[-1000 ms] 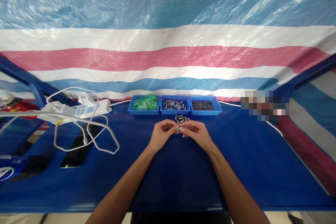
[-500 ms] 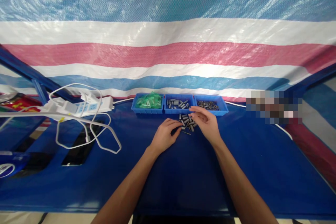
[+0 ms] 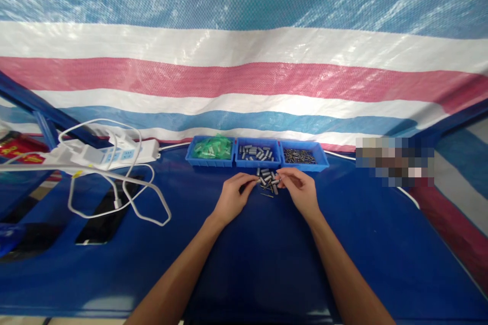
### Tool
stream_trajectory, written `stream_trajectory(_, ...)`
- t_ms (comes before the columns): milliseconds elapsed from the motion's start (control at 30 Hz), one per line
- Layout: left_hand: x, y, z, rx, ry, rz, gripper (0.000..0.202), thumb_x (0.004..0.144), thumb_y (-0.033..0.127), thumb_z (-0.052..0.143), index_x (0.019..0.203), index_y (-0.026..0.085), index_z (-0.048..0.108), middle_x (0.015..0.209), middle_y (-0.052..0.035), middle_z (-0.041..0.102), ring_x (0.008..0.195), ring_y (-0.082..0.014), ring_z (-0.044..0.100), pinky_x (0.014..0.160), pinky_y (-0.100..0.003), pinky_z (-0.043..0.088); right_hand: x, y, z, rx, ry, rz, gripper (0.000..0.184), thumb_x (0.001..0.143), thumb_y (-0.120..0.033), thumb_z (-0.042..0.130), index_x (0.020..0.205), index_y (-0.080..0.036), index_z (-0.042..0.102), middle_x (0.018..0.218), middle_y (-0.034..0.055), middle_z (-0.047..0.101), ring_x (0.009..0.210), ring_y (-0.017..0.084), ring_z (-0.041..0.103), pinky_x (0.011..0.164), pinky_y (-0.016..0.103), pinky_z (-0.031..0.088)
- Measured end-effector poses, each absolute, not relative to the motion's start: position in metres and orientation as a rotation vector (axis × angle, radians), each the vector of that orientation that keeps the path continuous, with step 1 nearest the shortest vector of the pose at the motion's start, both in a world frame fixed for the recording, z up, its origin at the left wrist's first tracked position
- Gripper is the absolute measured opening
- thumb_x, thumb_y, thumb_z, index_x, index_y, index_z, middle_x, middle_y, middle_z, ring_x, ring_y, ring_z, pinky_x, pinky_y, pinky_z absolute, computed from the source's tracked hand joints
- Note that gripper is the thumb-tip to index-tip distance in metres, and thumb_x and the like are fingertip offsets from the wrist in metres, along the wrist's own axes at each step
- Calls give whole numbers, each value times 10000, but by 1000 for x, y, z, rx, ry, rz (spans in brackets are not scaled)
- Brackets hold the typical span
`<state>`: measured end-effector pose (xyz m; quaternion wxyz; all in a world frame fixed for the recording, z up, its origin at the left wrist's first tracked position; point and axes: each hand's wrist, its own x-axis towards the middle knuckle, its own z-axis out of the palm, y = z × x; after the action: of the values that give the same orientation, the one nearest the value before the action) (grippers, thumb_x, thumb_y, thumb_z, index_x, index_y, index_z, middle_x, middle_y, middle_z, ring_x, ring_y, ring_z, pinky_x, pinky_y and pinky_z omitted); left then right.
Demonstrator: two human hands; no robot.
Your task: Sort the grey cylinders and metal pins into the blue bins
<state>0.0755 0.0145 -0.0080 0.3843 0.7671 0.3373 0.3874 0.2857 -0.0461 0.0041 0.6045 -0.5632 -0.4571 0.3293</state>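
A small pile of grey metal cylinders, mixed with thin screw-like pins, lies on the blue table between my hands. At its left edge my left hand is closed in a pinch, thumb against forefinger. From the other side my right hand reaches the pile with thumb and fingers pinched together. Whatever either pinch holds is too small to make out. Just behind the pile stand a blue bin of similar cylinders and another blue bin full of thin dark pins.
A third blue bin contains green plastic packets. To the left are a white power strip, looping white cables and a black phone. A striped tarp hangs behind the table.
My right hand has come down from the front of the bins to the pile, and its fingers have closed into a pinch. My left hand's pinch has shifted slightly at the pile's left edge.
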Motion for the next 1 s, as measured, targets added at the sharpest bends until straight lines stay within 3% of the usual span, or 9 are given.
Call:
stream_trajectory(267,79,18,-7,1396,892,974,305,932,440,717,1032,159,780,894,-56,793,791,-182,752,768,-279,606,279,-49,0,-1354,-1181,813,226,918,-402,715,1016,-208,775,872,65,786,661,187,710,635,318,597)
stream_trajectory(567,77,18,-3,1128,769,973,366,713,315,933,985,148,752,1050,-96,813,1017,-231,774,1030,-377,587,268,-51,2,-1291,-1225,880,269,884,-361,762,1103,-206,759,907,63,775,688,186,715,604,311,605)
stream_trajectory(800,77,15,0,1149,727,941,380,686,298,948,968,143,746,1033,-107,816,1030,-268,782,1024,-425,609,267,-54,4,-1252,-1274,989,316,864,-339,793,1153,-221,747,895,41,777,655,158,702,602,290,581)
stream_trajectory(1000,78,11,-2,1190,712,922,363,724,307,925,1000,153,745,1054,-104,813,1049,-274,779,1021,-420,613,264,-52,5,-1198,-1164,1079,250,835,-383,825,1020,-218,790,853,35,776,644,153,693,598,291,578)
